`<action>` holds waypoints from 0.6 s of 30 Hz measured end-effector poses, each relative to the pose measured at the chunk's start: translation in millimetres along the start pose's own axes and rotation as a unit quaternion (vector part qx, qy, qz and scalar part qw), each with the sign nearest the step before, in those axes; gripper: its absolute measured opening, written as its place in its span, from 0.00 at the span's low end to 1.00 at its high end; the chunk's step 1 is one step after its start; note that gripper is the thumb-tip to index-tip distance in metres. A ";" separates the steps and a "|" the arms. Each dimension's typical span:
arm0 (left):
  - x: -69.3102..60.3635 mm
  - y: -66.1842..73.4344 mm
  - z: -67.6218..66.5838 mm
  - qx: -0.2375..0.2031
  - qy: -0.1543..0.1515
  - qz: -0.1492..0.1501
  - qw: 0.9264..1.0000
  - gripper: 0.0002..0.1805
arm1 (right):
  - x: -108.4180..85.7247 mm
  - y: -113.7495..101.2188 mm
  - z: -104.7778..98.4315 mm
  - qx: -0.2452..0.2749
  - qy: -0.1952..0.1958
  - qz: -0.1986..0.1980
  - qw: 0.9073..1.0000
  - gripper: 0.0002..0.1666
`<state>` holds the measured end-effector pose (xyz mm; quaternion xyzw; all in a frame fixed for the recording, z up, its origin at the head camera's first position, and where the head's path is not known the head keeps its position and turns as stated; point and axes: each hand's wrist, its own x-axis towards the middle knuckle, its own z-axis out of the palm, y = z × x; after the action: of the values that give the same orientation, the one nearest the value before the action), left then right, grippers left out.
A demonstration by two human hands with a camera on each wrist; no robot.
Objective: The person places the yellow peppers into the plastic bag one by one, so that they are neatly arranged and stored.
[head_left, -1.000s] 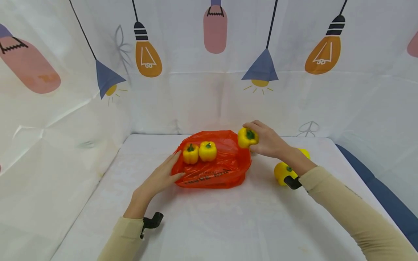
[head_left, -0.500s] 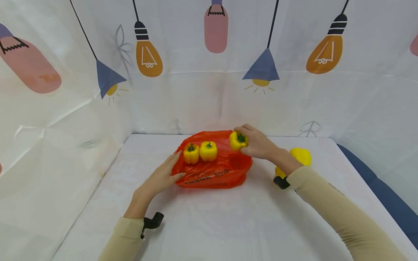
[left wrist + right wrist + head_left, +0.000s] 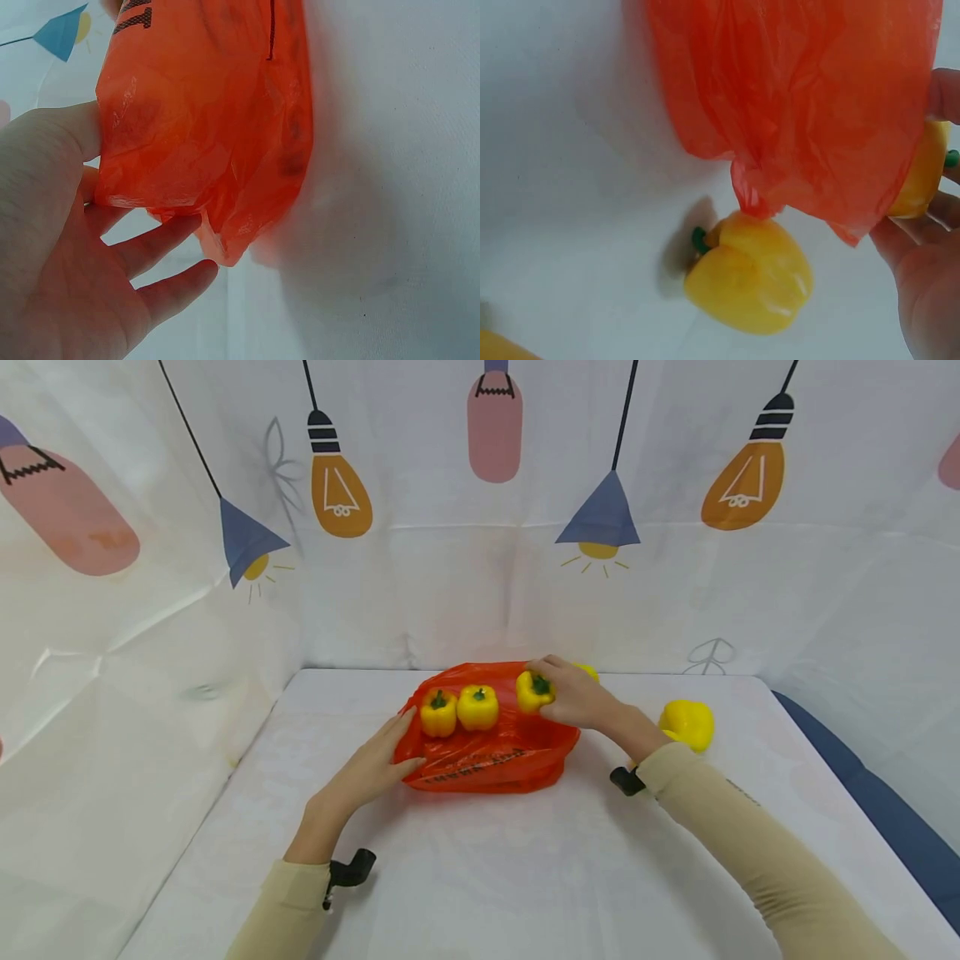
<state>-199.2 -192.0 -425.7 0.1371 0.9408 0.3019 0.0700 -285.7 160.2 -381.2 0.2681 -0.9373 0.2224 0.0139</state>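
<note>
A red plastic bag point(image 3: 480, 768) with dark print lies with its mouth spread on the table, two yellow bell peppers in it: one with an orange tinge point(image 3: 438, 713), the other plain yellow point(image 3: 477, 707). My left hand point(image 3: 369, 770) touches the bag's left edge with loosely spread fingers; in the left wrist view some fingertips are hidden by the plastic. At the bag's right side my right hand point(image 3: 577, 695) grips another yellow bell pepper point(image 3: 535, 692) over the mouth, its stem facing the head camera. The right wrist view shows this gripped pepper point(image 3: 922, 176) partly behind the plastic.
A loose yellow pepper point(image 3: 750, 274) lies beside the bag, mostly hidden by my right hand in the head view. Farther right on the white table point(image 3: 495, 877) sits another yellow pepper point(image 3: 690, 724), partly behind my right forearm. A printed cloth wall point(image 3: 450, 593) stands behind.
My right hand has carried its pepper left and slightly down, from the bag's right rim to over its mouth. The left hand and the two bagged peppers stay put.
</note>
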 end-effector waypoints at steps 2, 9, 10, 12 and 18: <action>-0.3 -0.3 0.4 -0.001 0.000 -0.002 1.000 0.47 | 1.5 -1.1 2.5 -0.005 -0.005 0.005 1.000 0.40; -1.8 -1.3 0.5 -0.007 0.000 -0.006 1.000 0.47 | 8.8 -7.4 11.2 -0.006 -0.031 0.031 0.999 0.40; -1.9 -1.1 0.5 -0.008 0.000 -0.006 1.000 0.47 | 10.1 -7.6 12.6 -0.003 -0.035 0.033 0.999 0.40; -2.1 -0.6 0.5 -0.010 0.000 -0.006 1.000 0.47 | 12.5 -6.1 16.2 -0.001 -0.040 0.033 0.999 0.40; -2.8 0.0 -0.1 -0.009 0.002 -0.002 1.000 0.47 | 16.4 -1.5 24.3 -0.003 -0.048 0.035 0.998 0.40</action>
<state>-196.6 -192.9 -425.5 0.1342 0.9384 0.3107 0.0696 -296.7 140.6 -400.1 0.2458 -0.9463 0.2067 -0.0383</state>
